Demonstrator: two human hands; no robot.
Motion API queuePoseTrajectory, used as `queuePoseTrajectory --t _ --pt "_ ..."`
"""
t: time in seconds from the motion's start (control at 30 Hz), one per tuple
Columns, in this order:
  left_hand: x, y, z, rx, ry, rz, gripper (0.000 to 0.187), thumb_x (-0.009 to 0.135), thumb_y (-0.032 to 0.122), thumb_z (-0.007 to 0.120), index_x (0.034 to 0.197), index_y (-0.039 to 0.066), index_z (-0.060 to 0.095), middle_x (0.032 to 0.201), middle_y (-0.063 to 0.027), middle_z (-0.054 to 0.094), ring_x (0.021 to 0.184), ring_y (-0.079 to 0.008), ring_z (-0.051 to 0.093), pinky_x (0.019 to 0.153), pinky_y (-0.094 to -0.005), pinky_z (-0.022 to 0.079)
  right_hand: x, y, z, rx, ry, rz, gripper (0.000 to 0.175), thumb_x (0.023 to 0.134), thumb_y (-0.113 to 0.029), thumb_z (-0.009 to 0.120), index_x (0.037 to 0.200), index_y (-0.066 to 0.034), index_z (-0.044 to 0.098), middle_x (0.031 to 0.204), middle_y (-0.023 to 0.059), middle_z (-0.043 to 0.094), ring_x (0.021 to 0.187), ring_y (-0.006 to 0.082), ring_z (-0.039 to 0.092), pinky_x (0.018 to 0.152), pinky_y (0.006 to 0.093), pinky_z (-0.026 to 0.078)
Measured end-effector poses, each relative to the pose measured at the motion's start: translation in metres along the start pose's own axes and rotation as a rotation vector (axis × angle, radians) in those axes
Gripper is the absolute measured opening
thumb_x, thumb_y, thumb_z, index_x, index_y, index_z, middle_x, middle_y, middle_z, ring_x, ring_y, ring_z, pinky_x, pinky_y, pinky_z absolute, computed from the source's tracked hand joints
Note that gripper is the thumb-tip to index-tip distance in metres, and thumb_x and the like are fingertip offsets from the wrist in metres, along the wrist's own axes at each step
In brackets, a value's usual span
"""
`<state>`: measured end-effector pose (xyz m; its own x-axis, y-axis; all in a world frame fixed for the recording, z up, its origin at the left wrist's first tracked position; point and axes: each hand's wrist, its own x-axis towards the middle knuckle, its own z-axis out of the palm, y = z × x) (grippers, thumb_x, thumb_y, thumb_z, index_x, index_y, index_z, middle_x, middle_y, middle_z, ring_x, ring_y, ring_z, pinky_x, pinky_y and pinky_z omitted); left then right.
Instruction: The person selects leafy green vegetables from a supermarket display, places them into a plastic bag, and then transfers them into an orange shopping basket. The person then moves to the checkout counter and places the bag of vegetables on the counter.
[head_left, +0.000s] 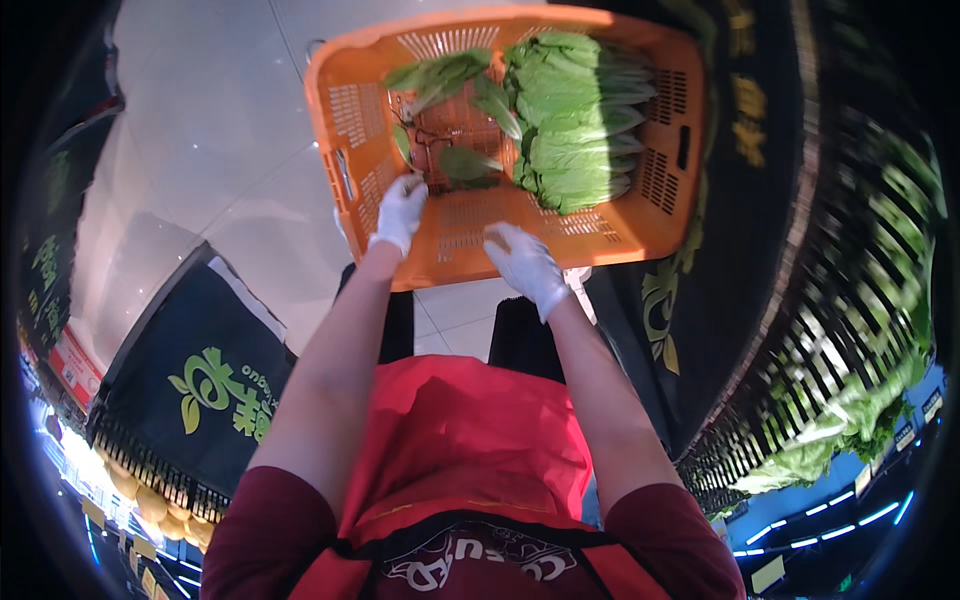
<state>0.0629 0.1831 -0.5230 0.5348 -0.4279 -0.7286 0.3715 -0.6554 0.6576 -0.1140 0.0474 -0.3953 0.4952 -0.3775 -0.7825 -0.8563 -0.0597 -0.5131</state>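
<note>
An orange plastic crate (465, 255) with slotted walls lies before me. Green leafy lettuce heads (570, 127), long and pale at the base, are lined up along its right side. Several loose leaves (442, 79) are scattered over the left part of the crate's floor. My left hand (400, 214), in a white glove, reaches over the near left wall. Its curled fingertips meet the stem end of a small leaf (403, 142); whether they grip it is unclear. Over the near wall is my right hand (529, 266), also gloved, fingers apart and holding nothing.
On the right, a dark-draped stand (720, 247) with a black slatted rim (817, 330) bears leafy greens (810, 457). A second dark-draped stand (202, 360) at lower left carries round yellowish produce (154, 506). Pale tiled floor (202, 97) shows at upper left.
</note>
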Motion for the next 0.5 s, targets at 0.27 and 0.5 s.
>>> queuePoseTrajectory --t 0.27,0.5 --pt "0.184 -0.030 0.032 0.543 0.112 0.248 0.045 0.079 0.021 0.072 0.114 -0.002 0.057 0.105 -0.0184 0.066 0.098 -0.0329 0.063 0.087 -0.0402 0.051 0.242 0.094 0.048 -0.225 0.160 0.102 0.057 0.087 -0.014 0.057 0.137 0.0020 0.037 0.127 0.0255 0.052 0.118 0.0385 0.052 0.103 0.0416 0.042" --pt "0.284 -0.051 0.059 0.920 0.244 0.331 0.053 0.076 0.023 0.073 0.120 0.000 0.055 0.107 -0.0219 0.065 0.102 -0.0365 0.062 0.089 -0.0449 0.049 0.335 0.127 0.056 -0.315 0.288 0.198 0.070 0.080 0.000 0.060 0.142 -0.0004 0.027 0.121 0.0223 0.057 0.115 0.0353 0.056 0.096 0.0421 0.047"
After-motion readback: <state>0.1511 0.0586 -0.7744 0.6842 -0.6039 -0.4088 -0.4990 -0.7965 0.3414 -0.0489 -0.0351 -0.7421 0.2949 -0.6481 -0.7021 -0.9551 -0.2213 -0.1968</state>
